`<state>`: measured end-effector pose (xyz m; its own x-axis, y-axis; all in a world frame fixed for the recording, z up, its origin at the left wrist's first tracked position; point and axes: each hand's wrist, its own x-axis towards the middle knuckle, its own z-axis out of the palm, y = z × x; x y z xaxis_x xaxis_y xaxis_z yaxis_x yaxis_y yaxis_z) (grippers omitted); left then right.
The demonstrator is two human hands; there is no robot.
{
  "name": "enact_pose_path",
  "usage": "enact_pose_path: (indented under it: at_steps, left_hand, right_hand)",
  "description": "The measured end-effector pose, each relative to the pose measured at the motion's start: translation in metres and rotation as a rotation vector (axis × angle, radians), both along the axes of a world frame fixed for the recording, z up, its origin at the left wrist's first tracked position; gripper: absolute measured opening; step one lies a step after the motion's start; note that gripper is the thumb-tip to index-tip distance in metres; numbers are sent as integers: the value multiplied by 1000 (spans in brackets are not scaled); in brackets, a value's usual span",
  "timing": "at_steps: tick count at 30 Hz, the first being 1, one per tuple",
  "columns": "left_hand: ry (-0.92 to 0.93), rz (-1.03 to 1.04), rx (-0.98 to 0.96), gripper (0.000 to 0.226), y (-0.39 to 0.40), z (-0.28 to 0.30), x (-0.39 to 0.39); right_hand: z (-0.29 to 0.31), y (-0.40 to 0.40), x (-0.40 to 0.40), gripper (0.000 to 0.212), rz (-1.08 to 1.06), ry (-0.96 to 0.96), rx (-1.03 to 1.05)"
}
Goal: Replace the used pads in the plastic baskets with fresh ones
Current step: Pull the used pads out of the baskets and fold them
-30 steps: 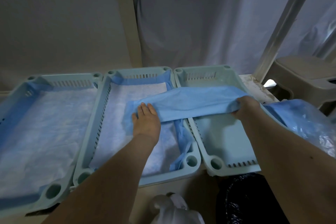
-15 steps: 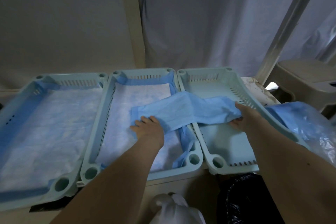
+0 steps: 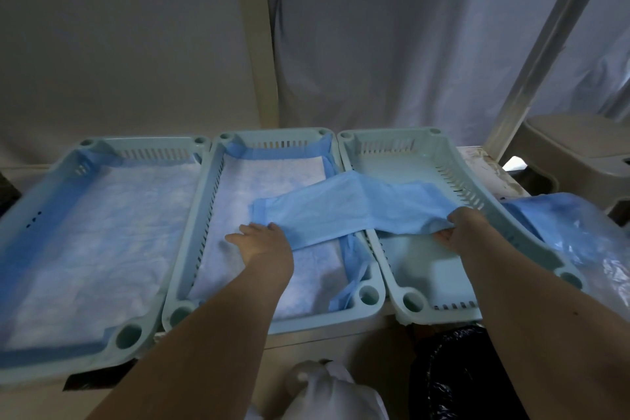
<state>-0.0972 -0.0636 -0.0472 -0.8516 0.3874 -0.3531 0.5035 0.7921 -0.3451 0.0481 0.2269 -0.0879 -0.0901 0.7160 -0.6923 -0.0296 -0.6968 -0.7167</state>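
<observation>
Three pale green plastic baskets sit side by side on the worktop point(image 3: 487, 164), rims touching, slotted walls all round and round holes at the corners. The left basket point(image 3: 41, 194) is lined, white quilted face up with blue edging climbing its walls. The middle basket point(image 3: 191, 249) is lined too, its blue border bunched and spilling up along the right wall near the front corner. The right basket point(image 3: 518, 232) shows a bare, smooth floor, plenty of open room in there.

Across the shared rim of middle and right baskets drapes a folded blue pad point(image 3: 347, 211), thin and crinkly, sagging where it crosses. The left hand point(image 3: 262, 242) lies flat over the pad's left end, fingers spread, pressing down on the middle basket's liner, not gripping. The right hand point(image 3: 463, 228) pinches the pad's right end, fingers closed on the fabric just inside the right basket's outer wall.

Right of that wall, a plastic-wrapped stack of blue pads point(image 3: 572, 235) rests. Below the worktop edge, a white bag point(image 3: 327, 389) and a black bin bag point(image 3: 453, 372)
</observation>
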Motion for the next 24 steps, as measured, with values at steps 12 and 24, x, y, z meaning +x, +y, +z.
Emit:
enact_pose_path:
  at_steps: [12,24]
  left_hand:
    - [-278,-198,724,57,70,-5,6]
    - [-281,-219,735,53,89,-54,-7]
  right_hand:
    - [17,-61,-54,50,1032,-812,1212]
    - [-19,-67,-71,50,1377,-991,1176]
